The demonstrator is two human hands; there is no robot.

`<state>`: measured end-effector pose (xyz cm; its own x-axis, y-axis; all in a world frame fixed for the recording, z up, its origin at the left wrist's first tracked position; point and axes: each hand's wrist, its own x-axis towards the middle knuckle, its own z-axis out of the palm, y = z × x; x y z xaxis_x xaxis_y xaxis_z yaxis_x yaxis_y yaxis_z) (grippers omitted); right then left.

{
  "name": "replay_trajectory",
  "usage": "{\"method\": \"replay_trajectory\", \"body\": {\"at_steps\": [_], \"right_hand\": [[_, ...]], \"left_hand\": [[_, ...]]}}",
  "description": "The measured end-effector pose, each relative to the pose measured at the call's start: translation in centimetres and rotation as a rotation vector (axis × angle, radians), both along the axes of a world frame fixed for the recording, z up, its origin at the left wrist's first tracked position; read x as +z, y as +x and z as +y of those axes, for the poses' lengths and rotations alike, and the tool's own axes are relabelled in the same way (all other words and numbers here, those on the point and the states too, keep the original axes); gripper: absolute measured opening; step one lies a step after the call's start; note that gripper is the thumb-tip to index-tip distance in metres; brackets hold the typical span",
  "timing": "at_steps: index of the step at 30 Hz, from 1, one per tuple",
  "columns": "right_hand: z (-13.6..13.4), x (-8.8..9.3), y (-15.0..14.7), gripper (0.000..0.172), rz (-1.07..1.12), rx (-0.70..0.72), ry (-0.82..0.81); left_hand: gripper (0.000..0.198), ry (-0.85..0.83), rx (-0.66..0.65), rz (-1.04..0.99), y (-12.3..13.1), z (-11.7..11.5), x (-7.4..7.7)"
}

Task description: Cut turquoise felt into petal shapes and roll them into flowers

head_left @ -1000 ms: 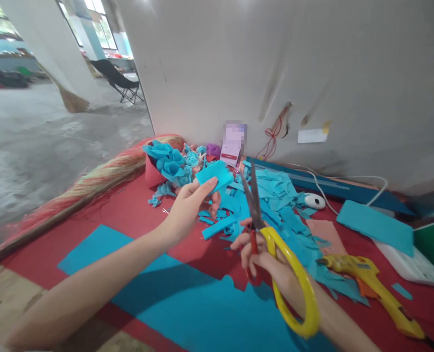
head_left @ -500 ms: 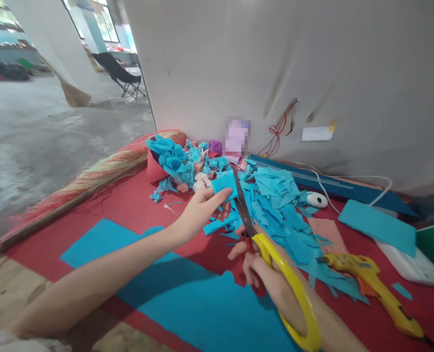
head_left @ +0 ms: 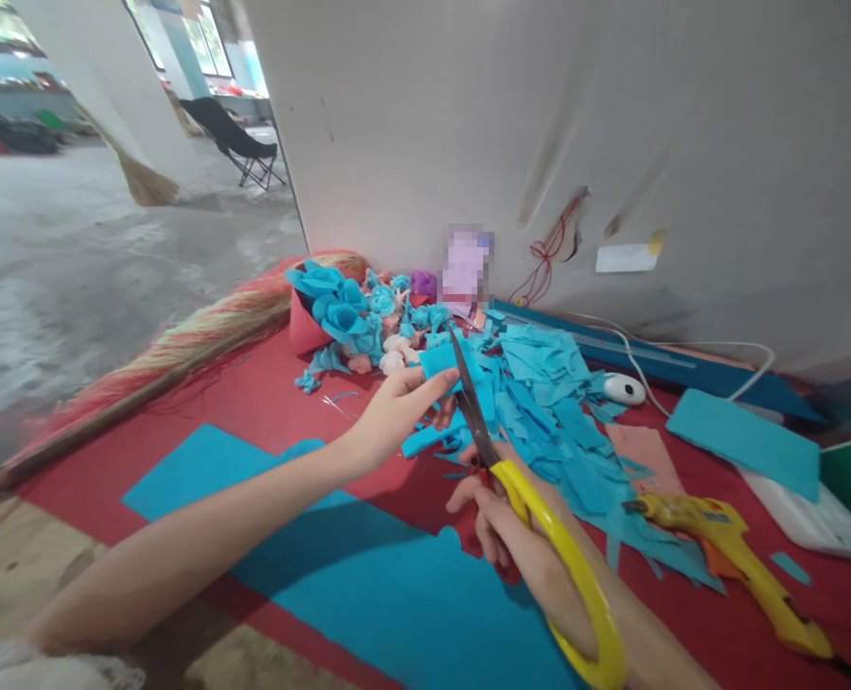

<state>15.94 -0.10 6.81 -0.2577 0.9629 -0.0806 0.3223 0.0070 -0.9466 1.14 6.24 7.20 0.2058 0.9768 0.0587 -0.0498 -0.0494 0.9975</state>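
My left hand (head_left: pixel 397 414) pinches a small blue felt piece (head_left: pixel 441 361) between thumb and fingers, held above the red mat. My right hand (head_left: pixel 518 532) grips a pair of scissors (head_left: pixel 540 508) with yellow and red handles. Their dark blades point up and away, and the shut tips cross the felt piece's right edge. Behind both hands lies a heap of blue felt scraps (head_left: pixel 562 402). A large blue felt sheet (head_left: pixel 368 575) lies flat under my forearms.
A yellow glue gun (head_left: pixel 727 551) lies at the right. Blue felt flowers (head_left: pixel 339 311) pile up by a white wall. A white mouse (head_left: pixel 623 388), its cable, a blue felt rectangle (head_left: pixel 746 441) and a broom (head_left: pixel 159 359) edge the red mat (head_left: pixel 267 402).
The scissors have tilted left and closed onto the felt piece. My left hand has lowered the piece and brought it toward the blades. The view has shifted slightly.
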Motion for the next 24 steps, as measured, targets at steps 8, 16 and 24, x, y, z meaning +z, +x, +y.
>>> {"method": "replay_trajectory", "body": {"at_steps": [8, 16, 24], "right_hand": [[-0.2, 0.2, -0.1, 0.027, 0.009, 0.046, -0.095], [-0.2, -1.4, -0.2, 0.021, 0.124, 0.041, -0.105], [0.0, -2.3, 0.3, 0.025, 0.271, 0.135, -0.144]], "left_hand": [[0.037, -0.031, -0.009, -0.038, 0.0, -0.1, 0.3], [0.037, -0.031, 0.0, -0.029, 0.0, -0.2, 0.4], [0.036, -0.045, -0.03, -0.069, -0.1, 0.0, 0.1]]}}
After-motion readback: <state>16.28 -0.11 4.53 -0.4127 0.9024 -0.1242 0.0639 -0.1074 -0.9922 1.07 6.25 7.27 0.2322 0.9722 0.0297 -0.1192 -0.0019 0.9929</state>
